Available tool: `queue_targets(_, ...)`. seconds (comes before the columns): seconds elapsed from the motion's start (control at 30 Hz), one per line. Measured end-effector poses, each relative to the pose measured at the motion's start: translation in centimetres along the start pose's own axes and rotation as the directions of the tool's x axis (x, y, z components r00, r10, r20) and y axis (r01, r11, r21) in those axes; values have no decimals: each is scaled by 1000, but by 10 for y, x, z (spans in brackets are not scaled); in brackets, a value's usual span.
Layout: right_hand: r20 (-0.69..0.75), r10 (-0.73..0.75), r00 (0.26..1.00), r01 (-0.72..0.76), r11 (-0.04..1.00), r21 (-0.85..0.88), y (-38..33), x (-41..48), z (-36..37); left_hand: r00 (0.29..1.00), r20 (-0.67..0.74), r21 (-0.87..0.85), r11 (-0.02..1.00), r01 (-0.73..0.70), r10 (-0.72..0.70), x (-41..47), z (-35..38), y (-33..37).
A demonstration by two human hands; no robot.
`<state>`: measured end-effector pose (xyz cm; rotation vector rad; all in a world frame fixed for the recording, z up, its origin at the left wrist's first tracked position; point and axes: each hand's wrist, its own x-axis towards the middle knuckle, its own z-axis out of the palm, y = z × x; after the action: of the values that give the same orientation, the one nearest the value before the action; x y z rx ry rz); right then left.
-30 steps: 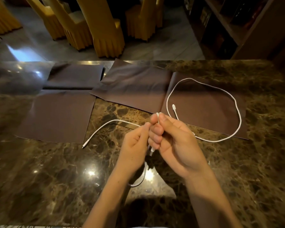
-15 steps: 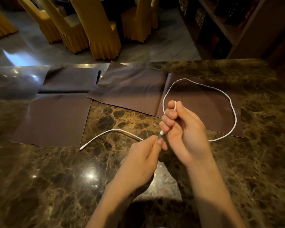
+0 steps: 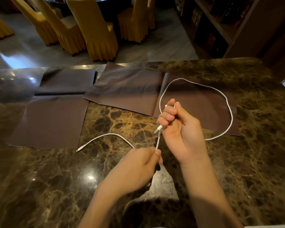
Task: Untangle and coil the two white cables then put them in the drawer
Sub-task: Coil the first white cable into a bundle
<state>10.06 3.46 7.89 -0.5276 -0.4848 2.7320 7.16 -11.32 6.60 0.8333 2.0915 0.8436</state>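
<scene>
Left hand had slid down the line, away from the right hand; half a second before, we saw its fingertips at the plug. A short straight stretch of white cord showed between the two hands. We recorded the left hand pinching the second cable between thumb and forefinger, low over the counter. From that pinch the cable arced left across bare marble, its free tip resting just beside the near edge of a brown mat. The right hand was raised, fingers clenched round the looped cable, with the plug jutting below the fist, pointing down-left. The loop lay as a wide open ring, mostly on another mat, both runs meeting the right hand. We could not tell which cable owned the plug. Yellow chairs stood beyond.
</scene>
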Motion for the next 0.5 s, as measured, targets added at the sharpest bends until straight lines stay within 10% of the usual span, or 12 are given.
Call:
queue_targets(0.23, 32, -185, 982, 187, 948, -257, 2, 3, -2, 998, -20, 97, 994, -54, 56, -1, 5, 7)
queue_targets(0.5, 203, -158, 966, 251, 395, -884, 19, 1, -30, 994, -45, 354, 932, -81, 103, -7, -30, 12)
